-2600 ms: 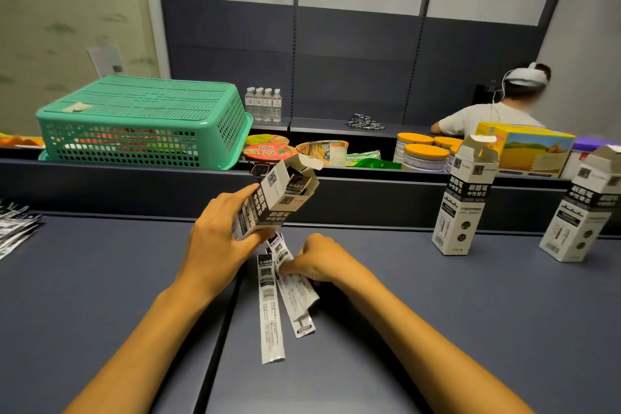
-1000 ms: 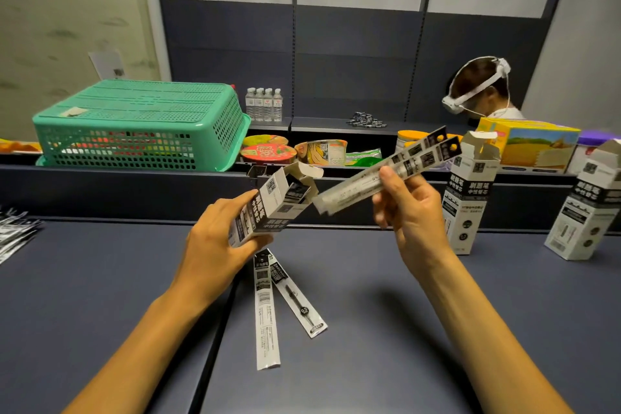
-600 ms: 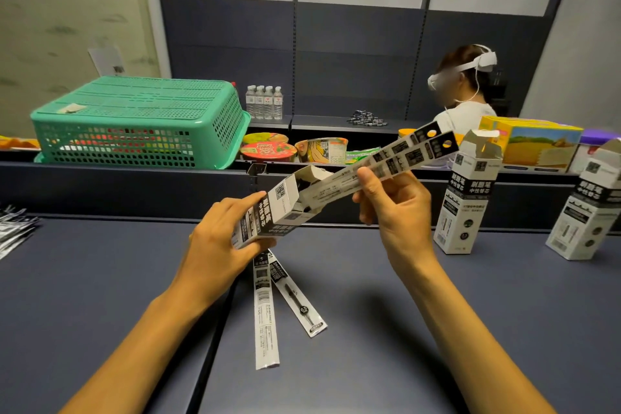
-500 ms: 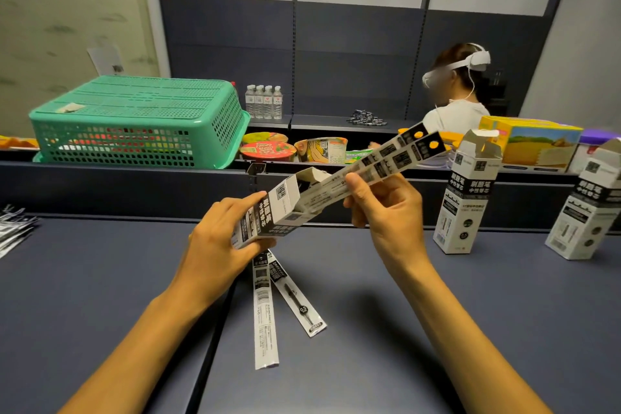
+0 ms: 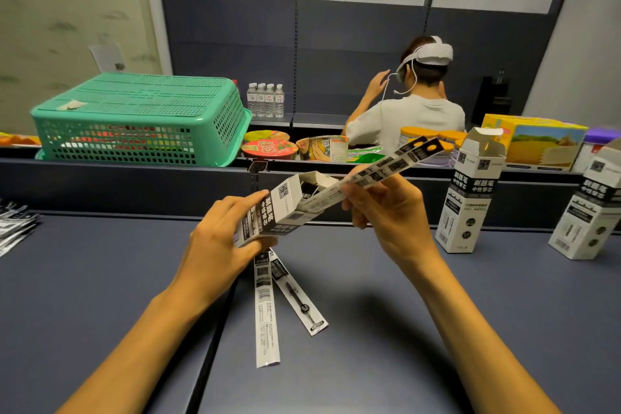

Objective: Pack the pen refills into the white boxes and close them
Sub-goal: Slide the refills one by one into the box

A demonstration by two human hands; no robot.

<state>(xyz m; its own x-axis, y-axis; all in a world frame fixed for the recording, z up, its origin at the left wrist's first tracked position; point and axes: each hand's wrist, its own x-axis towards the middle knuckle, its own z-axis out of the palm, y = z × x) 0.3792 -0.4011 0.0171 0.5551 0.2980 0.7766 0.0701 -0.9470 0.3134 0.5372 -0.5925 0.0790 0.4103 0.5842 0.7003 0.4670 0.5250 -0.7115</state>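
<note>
Right hand (image 5: 386, 212) feeding refill packets (image 5: 389, 163) into tilted box (image 5: 279, 212) mouth.

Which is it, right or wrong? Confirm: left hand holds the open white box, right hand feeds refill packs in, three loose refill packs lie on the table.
Wrong: the head view shows two loose refill packs on the table, not three. Left hand, open white box and right hand are as stated.
</note>
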